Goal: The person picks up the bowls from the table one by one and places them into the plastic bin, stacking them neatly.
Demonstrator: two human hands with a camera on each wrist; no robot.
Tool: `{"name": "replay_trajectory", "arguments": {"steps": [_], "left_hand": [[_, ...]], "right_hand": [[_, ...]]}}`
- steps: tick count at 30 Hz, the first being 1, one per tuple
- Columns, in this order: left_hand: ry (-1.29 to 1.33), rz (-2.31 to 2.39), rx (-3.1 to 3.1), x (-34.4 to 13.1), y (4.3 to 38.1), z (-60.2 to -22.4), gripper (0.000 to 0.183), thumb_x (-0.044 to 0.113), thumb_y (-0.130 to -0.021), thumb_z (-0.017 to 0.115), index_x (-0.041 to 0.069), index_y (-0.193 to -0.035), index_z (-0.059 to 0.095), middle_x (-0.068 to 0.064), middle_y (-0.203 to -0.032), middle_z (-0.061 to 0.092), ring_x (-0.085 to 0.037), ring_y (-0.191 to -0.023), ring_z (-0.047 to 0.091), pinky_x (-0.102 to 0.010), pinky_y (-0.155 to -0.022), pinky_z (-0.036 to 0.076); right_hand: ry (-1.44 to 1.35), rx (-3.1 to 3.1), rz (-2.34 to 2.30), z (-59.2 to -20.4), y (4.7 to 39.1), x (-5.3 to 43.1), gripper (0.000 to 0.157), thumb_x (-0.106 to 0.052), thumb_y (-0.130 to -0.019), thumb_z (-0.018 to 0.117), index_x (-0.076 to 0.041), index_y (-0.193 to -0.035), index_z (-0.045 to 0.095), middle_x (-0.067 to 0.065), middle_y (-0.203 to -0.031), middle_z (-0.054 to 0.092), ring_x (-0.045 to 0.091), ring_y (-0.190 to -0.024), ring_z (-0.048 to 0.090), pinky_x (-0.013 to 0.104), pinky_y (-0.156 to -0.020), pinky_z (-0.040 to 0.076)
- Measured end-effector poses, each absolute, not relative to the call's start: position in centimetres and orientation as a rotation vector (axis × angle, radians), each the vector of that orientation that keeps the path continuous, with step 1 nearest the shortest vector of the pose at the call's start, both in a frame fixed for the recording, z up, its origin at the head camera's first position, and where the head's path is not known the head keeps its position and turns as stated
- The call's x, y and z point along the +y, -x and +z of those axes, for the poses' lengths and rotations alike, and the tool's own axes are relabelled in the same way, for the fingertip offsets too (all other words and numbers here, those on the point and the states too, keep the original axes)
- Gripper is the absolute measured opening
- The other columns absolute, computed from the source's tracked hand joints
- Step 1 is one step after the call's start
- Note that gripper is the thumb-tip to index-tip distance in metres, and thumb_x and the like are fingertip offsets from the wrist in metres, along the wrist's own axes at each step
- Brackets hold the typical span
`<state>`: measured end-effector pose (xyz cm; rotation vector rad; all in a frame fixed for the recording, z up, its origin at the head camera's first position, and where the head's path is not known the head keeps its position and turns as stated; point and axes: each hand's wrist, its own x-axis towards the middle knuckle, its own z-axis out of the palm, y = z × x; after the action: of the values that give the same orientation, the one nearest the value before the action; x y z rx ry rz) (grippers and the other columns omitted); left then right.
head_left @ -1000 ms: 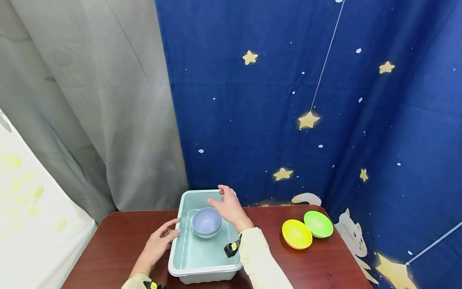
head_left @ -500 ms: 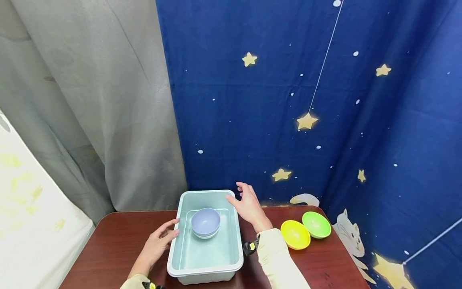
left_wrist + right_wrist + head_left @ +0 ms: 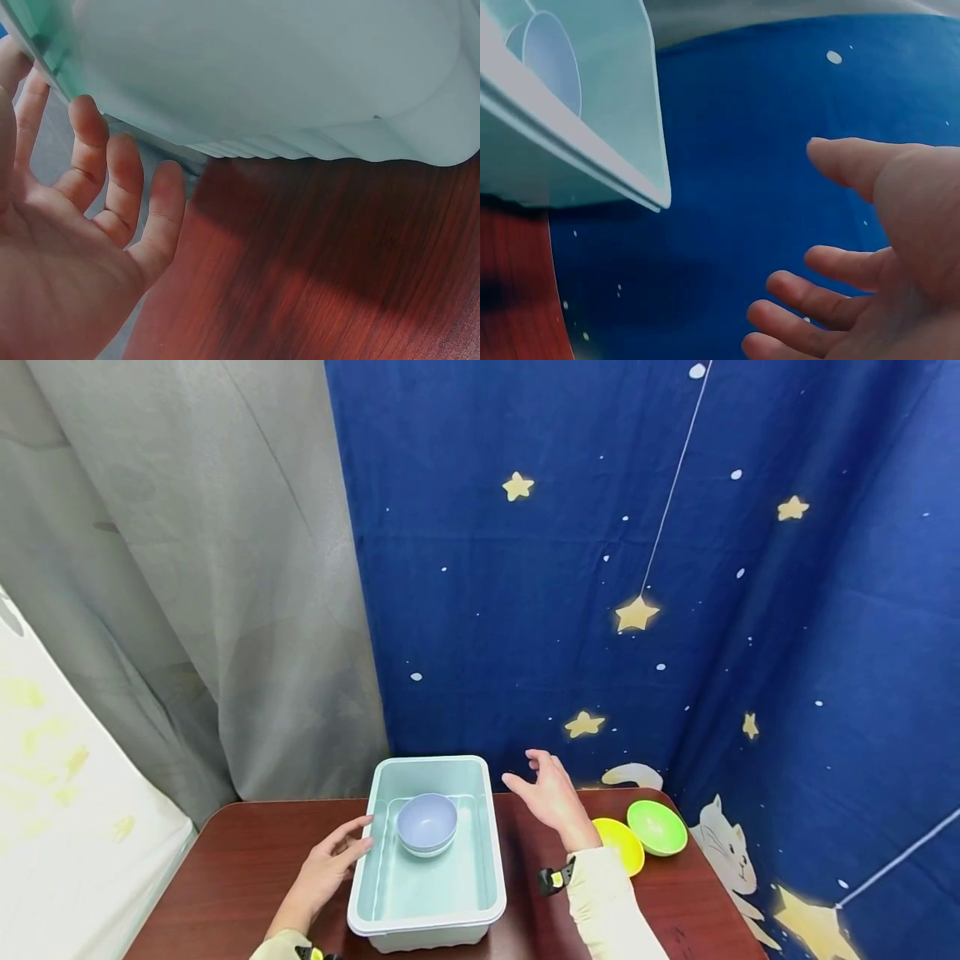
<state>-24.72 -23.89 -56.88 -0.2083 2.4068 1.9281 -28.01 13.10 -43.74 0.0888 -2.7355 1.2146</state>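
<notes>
A pale green plastic tub [image 3: 491,868] stands on the dark red table [image 3: 240,860], and a light blue bowl [image 3: 427,823] lies inside it near the far end. My left hand [image 3: 336,858] rests open against the tub's left wall [image 3: 247,97], fingers straight. My right hand [image 3: 551,795] hovers open above the table between the tub and a yellow bowl [image 3: 624,843], holding nothing. In the right wrist view the right hand's fingers [image 3: 832,300] are spread, with the tub's corner [image 3: 592,172] to their left.
A green bowl [image 3: 657,827] sits beside the yellow one at the table's right. A blue star-patterned curtain [image 3: 637,568] and a grey curtain [image 3: 195,568] hang close behind the table. A white cloth [image 3: 67,827] lies at the left.
My right hand has left the blue bowl in the tub and moved right, out over the table toward the yellow bowl. The left hand has stayed at the tub's side.
</notes>
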Motion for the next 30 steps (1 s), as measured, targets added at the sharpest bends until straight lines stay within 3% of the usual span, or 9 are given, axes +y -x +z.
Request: {"name": "replay_trajectory", "arguments": {"steps": [9,21,30], "left_hand": [[0.2,1.935,2.406,-23.8,24.7,-56.6,0.051,0.033,-0.096,0.072,0.021,-0.143,0.058,-0.005,-0.103,0.068,-0.012,-0.087,0.068,-0.03,-0.074,0.058],[0.191,1.932,2.409,-23.8,24.6,-56.6,0.051,0.033,-0.096,0.072,0.021,-0.144,0.058,-0.007,-0.102,0.067,-0.013,-0.087,0.067,-0.03,-0.074,0.058],[0.186,1.935,2.402,-23.8,24.6,-56.6,0.052,0.033,-0.096,0.072,0.02,-0.144,0.058,-0.007,-0.102,0.067,-0.012,-0.086,0.067,-0.03,-0.074,0.058]], "right_hand": [[-0.023,-2.785,1.166,-44.3,26.9,15.6,0.073,-0.047,-0.089,0.075,-0.008,-0.146,0.05,0.016,-0.146,0.055,0.033,-0.128,0.055,0.053,-0.109,0.047],[0.12,-2.91,0.968,-46.1,25.6,19.1,0.088,-0.056,-0.081,0.079,-0.005,-0.146,0.049,0.024,-0.146,0.049,0.046,-0.133,0.041,0.063,-0.107,0.042],[0.224,-2.844,0.927,-48.8,25.0,21.6,0.082,-0.046,-0.083,0.081,0.003,-0.141,0.051,0.029,-0.138,0.054,0.045,-0.123,0.045,0.06,-0.102,0.041]]}}
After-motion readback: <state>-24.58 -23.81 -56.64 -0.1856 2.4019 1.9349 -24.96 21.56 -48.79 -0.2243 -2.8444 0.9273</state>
